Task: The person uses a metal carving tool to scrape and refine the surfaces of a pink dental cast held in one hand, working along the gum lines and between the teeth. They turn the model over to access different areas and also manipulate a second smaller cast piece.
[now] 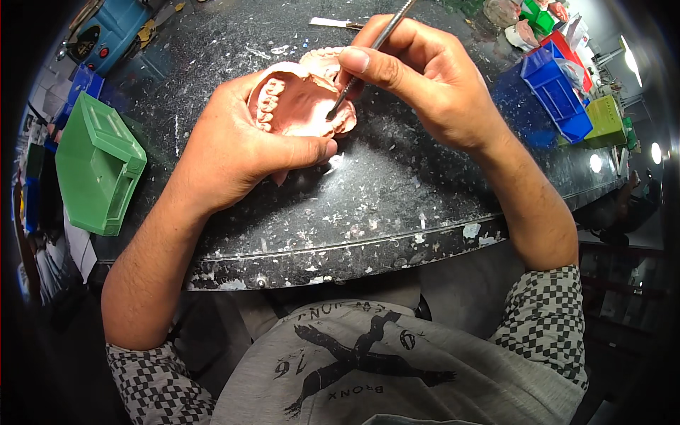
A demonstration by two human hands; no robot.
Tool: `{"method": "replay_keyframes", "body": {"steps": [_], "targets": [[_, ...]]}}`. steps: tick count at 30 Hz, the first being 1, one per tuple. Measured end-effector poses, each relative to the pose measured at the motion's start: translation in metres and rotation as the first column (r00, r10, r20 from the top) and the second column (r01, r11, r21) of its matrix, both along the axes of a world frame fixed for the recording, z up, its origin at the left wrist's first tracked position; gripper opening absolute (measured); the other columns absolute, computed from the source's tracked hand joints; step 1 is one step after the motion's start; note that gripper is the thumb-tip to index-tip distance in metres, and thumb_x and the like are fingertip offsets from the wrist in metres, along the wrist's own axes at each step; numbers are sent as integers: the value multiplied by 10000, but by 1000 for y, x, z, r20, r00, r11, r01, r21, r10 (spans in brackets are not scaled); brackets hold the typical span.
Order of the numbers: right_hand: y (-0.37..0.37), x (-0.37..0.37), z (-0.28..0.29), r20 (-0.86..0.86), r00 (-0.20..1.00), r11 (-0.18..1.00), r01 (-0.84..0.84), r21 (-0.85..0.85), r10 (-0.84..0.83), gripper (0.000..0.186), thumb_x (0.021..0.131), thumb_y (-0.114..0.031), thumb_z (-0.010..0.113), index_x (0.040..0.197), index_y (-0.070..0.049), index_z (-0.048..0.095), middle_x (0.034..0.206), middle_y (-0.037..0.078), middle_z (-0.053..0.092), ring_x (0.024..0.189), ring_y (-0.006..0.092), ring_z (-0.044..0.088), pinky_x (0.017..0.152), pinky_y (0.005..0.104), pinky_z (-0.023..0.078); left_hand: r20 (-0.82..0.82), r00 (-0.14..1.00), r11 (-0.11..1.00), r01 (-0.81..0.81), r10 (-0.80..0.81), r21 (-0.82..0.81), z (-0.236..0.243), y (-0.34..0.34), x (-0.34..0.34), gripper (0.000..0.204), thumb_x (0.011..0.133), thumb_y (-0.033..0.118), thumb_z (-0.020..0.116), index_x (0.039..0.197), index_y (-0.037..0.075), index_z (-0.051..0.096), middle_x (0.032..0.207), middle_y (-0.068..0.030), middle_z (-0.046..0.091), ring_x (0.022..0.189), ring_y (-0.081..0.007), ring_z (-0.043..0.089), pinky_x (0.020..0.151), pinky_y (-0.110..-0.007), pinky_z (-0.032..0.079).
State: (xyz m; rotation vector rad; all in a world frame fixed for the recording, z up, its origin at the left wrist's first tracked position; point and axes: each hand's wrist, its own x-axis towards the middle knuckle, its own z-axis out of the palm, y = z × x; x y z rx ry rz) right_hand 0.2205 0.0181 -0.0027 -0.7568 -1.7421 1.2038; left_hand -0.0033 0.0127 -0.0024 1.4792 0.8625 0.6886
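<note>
My left hand [234, 149] is closed round a pinkish dental cast [290, 106], with the thumb along its near side and a row of teeth on its left. My right hand [418, 85] grips a thin metal tool [386, 30], whose dark lower tip is on the cast's inner right part, in bright light. Another toothed cast [317, 58] shows just behind the held one, partly hidden by my right fingers; I cannot tell if it is held. A pale-handled tool [329, 21] lies on the worktop behind the hands.
The dark, speckled worktop [368, 205] has a green bin [99, 163] at left and a blue machine [106, 35] behind it. At right are blue [552, 85] and lime [602, 124] bins, with more casts [520, 35]. Part of another person [627, 212] shows at far right.
</note>
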Motion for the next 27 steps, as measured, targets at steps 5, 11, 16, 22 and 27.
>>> {"method": "replay_keyframes", "body": {"steps": [5, 11, 16, 22, 27], "targets": [[0, -1, -3, -31, 999, 1000, 16, 3, -15, 204, 960, -203, 662, 991, -2, 677, 900, 41, 695, 848, 95, 642, 802, 259, 518, 35, 999, 999, -25, 26, -33, 3, -2, 2, 365, 728, 31, 766, 1076, 10, 660, 878, -25, 712, 625, -44, 604, 470, -183, 444], [-3, 0, 1, 63, 998, 998, 9, 59, -12, 194, 981, -177, 626, 995, 16, 649, 938, 67, 677, 901, 123, 632, 832, 276, 514, 8, 1000, 1000, -16, 16, -25, 4, -4, 0, 352, 733, 23, 748, 1074, 12, 664, 905, -29, 719, 648, -48, 617, 470, -187, 453], [-2, -1, -1, 68, 997, 997, 16, 74, -21, 213, 958, -200, 659, 994, 8, 682, 925, 51, 698, 891, 98, 638, 834, 269, 513, -40, 999, 999, 31, -32, -18, 1, 0, 0, 413, 738, 33, 763, 1116, -5, 601, 940, -55, 696, 735, -86, 666, 477, -185, 473], [4, -3, -10, -100, 992, 996, 84, 3, -83, 240, 967, -232, 656, 1010, 2, 686, 913, 47, 697, 849, 94, 647, 772, 247, 532, 50, 999, 999, 1, 1, -49, -1, 3, 0, 421, 752, 42, 768, 1134, -10, 599, 949, -62, 692, 736, -87, 658, 479, -188, 477], [-2, -4, -10, -119, 989, 994, 98, 44, -92, 223, 963, -206, 660, 1035, 5, 677, 922, 51, 697, 847, 100, 658, 763, 249, 547, 54, 998, 998, 29, -26, -62, 1, 4, 1, 423, 754, 40, 769, 1137, -17, 599, 940, -66, 693, 712, -88, 645, 479, -193, 483]]}}
